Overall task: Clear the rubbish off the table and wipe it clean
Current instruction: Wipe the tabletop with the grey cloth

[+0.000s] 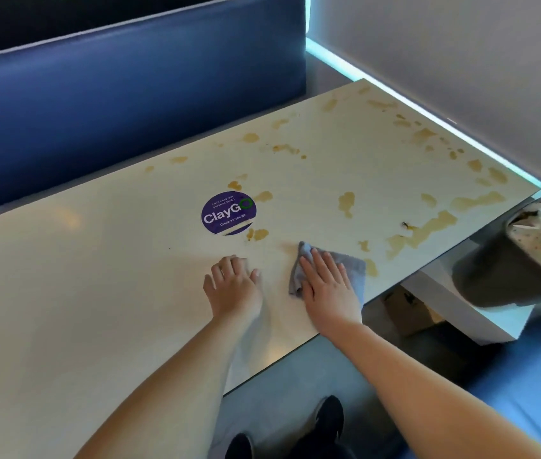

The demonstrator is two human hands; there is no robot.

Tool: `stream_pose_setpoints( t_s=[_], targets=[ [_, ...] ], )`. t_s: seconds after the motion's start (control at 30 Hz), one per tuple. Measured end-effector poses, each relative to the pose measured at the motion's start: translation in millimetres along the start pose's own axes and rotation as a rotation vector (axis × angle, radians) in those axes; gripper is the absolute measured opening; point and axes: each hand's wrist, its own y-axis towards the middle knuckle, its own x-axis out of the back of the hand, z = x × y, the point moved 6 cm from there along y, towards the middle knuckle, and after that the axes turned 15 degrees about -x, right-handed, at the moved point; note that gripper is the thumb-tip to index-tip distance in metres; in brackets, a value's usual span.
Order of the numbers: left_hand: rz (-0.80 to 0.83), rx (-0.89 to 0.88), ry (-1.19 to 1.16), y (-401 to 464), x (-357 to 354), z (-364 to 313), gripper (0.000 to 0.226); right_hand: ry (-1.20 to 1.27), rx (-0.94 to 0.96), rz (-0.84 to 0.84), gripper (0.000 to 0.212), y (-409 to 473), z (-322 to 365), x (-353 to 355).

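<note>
Just below and to the right of the round purple sticker (pixel 228 213), a grey cloth (pixel 335 264) is pressed flat onto the table (pixel 97 293) by the right hand (pixel 325 286). The cloth lies close to the table's near edge. Brown spill stains (pixel 428 230) are scattered beyond the sticker and to its right, out to the far corner, so the wiping appears to be at an early stage. No loose rubbish is seen on the tabletop. A grey bin (pixel 507 270) holding crumpled paper is seen well to the right of the sticker, off the table's edge, which suggests the clearing part is already done.

To do this step well, the cloth would best be kept spread under the whole palm and driven in long overlapping strokes from the far stains back toward the near edge. The stains touching the sticker's rim should be taken with firmer pressure. The thick smear to the right may need the cloth refolded to a fresh face, since a soaked patch would only spread the liquid.

The right hand is laid palm down on the cloth, fingers straight and close together, pointing away from the body, with the forearm stretched out low over the table edge. The left hand (pixel 234 286) is placed just below the sticker, palm down on the bare surface, fingers gently bent at the tips and slightly apart, holding nothing. It appears to serve as a brace while the body leans forward.
</note>
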Motion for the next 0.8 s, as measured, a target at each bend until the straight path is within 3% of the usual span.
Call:
stream_pose_setpoints(
  t_s=[0.13,0.27,0.4,0.57,0.8],
  targets=[
    [-0.107,0.014,-0.029,5,10,3,0.028,-0.047,0.320,0.050,0.051,-24,19,-13],
    [-0.131,0.055,-0.092,13,22,8,0.019,-0.017,0.319,0.090,0.055,22,11,-6],
    [-0.148,0.100,-0.189,23,32,15,0.025,0.046,0.154,0.035,0.050,61,31,0],
    [-0.124,0.140,-0.163,22,31,31,0.042,0.055,0.472,0.124,0.055,33,52,-20],
    [-0.105,0.379,-0.288,15,14,64,0.053,0.089,0.197,0.071,0.055,108,64,-7]
  ],
)
